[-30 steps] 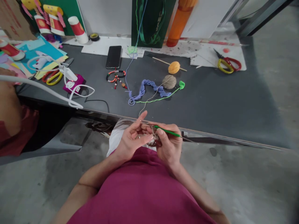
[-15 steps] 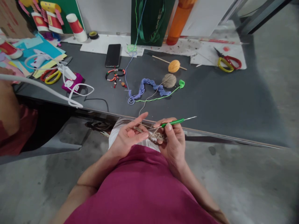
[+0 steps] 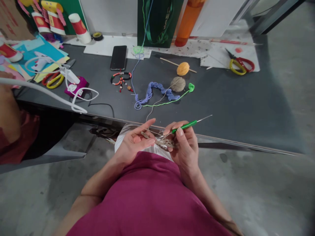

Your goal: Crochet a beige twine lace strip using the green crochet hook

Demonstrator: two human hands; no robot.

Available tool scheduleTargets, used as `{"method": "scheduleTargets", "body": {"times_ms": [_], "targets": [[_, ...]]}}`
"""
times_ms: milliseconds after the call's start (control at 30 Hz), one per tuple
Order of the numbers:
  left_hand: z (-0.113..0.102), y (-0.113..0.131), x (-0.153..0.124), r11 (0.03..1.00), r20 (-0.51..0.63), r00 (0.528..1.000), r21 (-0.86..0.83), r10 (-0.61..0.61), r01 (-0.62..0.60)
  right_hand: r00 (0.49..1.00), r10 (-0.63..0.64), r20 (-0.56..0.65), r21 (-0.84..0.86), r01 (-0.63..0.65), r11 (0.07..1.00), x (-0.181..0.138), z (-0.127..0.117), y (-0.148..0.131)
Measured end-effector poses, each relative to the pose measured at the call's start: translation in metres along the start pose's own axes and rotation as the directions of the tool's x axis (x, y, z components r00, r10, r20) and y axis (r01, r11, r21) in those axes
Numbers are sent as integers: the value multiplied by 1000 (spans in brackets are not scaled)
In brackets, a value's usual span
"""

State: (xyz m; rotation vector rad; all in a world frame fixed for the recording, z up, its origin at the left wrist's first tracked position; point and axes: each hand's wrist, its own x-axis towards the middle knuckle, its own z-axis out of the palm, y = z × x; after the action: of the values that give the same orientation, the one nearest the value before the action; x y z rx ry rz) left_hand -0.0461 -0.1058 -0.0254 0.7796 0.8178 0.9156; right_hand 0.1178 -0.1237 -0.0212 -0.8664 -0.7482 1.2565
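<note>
In my right hand is a green-handled crochet hook, pinched between thumb and fingers. One metal end points up to the right; the other reaches the beige crochet piece in front of my lap. My left hand pinches the left end of that piece, its index finger stretched out with yarn running by it. A thin strand leads from there over the table edge to the beige yarn ball. Fingers partly hide the crochet piece and its stitches.
On the grey table lie a blue crocheted strip, an orange yarn ball, a phone, a beaded bracelet and scissors. A white cable crosses the left side, near another person's arm.
My right hand has shifted slightly right, and the hook's free end has risen up and to the right. My left hand stays almost still, holding the beige piece.
</note>
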Motion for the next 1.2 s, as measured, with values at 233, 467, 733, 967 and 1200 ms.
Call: {"method": "scheduleTargets", "body": {"times_ms": [233,467,733,967,1200], "targets": [[2,-4,2,995,19,999,-95,-28,30,998,0,-57,-43,-3,999,-4,2,2],[4,-5,0,994,53,995,-69,-85,88,999,-17,-39,-68,14,998,-6,0,6],[2,-9,1,993,53,994,-66,-97,100,999,-45,6,-128,45,991,-6,-2,8],[1,-6,0,994,4,996,-58,-92,92,992,-127,8,-106,127,986,-6,-4,9],[0,-2,0,995,35,997,-73,-62,64,985,-120,121,-49,126,991,-4,-10,4]]}}
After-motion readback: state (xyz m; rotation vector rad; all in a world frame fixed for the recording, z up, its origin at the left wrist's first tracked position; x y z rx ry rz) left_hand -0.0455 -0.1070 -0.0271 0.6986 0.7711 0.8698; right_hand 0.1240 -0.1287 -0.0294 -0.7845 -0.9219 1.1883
